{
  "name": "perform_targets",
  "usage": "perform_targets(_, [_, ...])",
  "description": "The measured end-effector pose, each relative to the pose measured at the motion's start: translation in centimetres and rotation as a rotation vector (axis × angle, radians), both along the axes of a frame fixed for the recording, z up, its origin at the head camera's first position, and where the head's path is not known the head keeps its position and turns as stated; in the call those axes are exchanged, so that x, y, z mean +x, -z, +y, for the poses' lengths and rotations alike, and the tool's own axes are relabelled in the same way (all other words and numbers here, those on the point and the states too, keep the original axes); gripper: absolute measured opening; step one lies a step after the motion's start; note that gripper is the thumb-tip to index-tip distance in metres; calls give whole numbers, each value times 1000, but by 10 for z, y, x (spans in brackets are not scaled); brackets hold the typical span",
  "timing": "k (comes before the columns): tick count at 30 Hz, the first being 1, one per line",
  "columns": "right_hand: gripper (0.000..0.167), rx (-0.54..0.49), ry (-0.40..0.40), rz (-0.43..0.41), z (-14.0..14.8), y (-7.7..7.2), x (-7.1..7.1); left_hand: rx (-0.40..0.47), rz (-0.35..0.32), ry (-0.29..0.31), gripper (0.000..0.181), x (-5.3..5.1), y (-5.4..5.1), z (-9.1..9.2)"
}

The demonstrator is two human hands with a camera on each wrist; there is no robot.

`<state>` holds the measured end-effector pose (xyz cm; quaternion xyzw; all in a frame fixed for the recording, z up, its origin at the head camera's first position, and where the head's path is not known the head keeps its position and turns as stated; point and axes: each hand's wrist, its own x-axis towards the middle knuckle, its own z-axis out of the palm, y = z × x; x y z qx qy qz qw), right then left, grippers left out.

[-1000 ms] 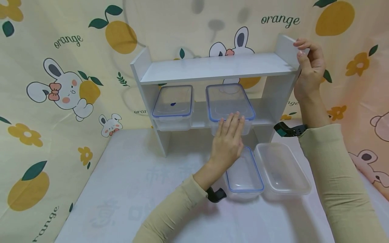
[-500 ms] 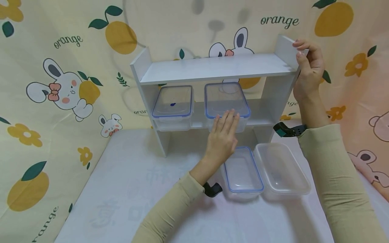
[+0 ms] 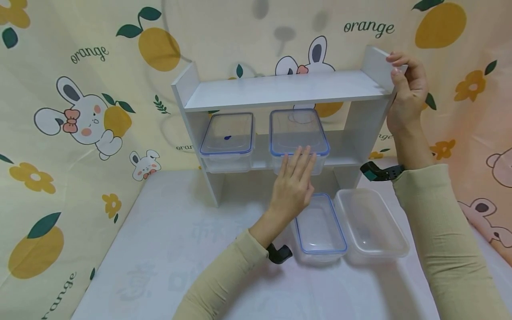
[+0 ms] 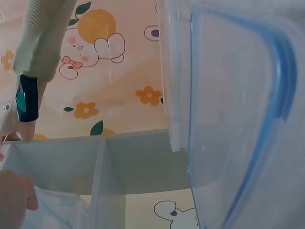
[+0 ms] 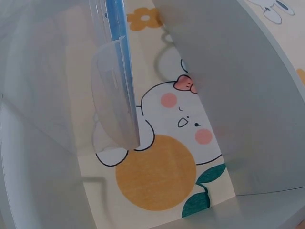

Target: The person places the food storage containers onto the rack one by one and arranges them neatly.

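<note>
In the head view a clear box with a blue-edged lid (image 3: 299, 129) sits on the middle shelf of a white rack (image 3: 288, 89). The left hand (image 3: 291, 186) lies against the front of that box, its fingers straight and side by side. At the rack's upper right corner the right hand (image 3: 408, 91) grips the side panel, fingers over its top edge and thumb on the near side. The left wrist view shows part of the left hand (image 4: 13, 198) at the shelved box (image 4: 57, 207). The right wrist view shows the box's side (image 5: 114, 95) inside the rack, without the hand.
A second blue-lidded box (image 3: 227, 138) stands at the shelf's left. On the white table (image 3: 160, 249), in front of the rack's right half, are a blue-lidded box (image 3: 322, 226) and a clear container (image 3: 372, 222) side by side. A patterned cloth (image 3: 96, 40) hangs behind.
The box under the left hand has shifted left and slightly back on the shelf, and the left hand has moved left with it. The right hand has stayed on the rack's corner.
</note>
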<state>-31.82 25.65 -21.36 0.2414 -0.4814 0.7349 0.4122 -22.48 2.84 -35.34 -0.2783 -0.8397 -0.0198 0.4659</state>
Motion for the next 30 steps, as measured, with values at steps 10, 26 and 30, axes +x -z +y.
perform_targets(10, [16, 8, 23, 1, 2, 0, -2, 70, 50, 173, 48, 13, 1, -2])
perform_targets(26, [23, 23, 49, -38, -1, -3, 3, 242, -210, 402, 36, 36, 27, -13])
perform_targets(30, [25, 25, 44, -68, -2, -5, 5, 296, -349, 428, 35, 42, 35, -17])
